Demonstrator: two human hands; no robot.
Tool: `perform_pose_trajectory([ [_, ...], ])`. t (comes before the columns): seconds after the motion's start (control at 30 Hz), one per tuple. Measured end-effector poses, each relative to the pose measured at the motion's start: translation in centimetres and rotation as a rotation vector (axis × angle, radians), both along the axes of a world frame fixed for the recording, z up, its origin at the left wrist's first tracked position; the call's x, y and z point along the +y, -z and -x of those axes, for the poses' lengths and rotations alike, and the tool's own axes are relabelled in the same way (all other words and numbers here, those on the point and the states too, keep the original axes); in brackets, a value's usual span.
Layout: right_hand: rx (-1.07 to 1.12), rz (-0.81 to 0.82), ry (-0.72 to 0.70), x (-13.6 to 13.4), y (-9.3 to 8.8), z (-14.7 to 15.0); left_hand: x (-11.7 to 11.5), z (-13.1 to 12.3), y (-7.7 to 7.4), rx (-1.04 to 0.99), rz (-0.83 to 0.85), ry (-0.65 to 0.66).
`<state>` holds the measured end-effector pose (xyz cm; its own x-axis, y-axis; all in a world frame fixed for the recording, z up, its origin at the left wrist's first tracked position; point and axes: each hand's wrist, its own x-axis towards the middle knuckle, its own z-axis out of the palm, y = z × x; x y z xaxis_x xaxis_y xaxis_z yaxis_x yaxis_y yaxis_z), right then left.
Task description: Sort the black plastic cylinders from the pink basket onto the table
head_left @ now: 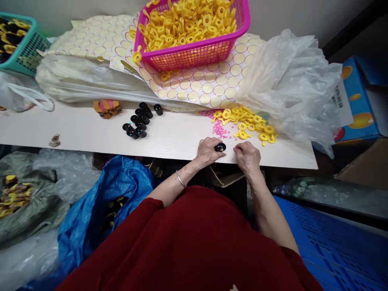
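Observation:
Near the table's front edge my left hand (208, 151) is closed around a small black cylinder (220, 147) with coloured specks on its top. My right hand (247, 157) is just to the right, thumb and fingertips pinched together; whatever is between them is too small to make out. Beyond the hands lie tiny pink pieces (220, 129) in a loose scatter. Yellow ring-shaped pieces with tabs (242, 126) form a pile behind my right hand. Further left stand several more black cylinders (140, 120) in a cluster.
A pink basket (194, 54) heaped with yellow rings stands at the back on a circle-patterned sheet (209, 87). Crumpled clear plastic (291, 81) bulges at the right. A teal basket (33, 50) is far left. Below are a blue sack (87, 206) and a blue crate (321, 238).

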<state>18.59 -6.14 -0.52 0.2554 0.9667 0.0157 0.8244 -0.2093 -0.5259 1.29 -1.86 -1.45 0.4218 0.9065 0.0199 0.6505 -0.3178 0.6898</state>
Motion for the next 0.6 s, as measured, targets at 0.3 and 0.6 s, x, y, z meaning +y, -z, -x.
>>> perform_pose_trajectory([
  [0.3,0.130,-0.191,-0.243,-0.3,-2.2,3.3,-0.3,0.1,0.5,0.006,-0.083,0.044],
  [0.6,-0.174,-0.058,-0.304,0.3,-3.1,4.0,-0.3,0.0,0.6,0.033,-0.077,0.046],
])
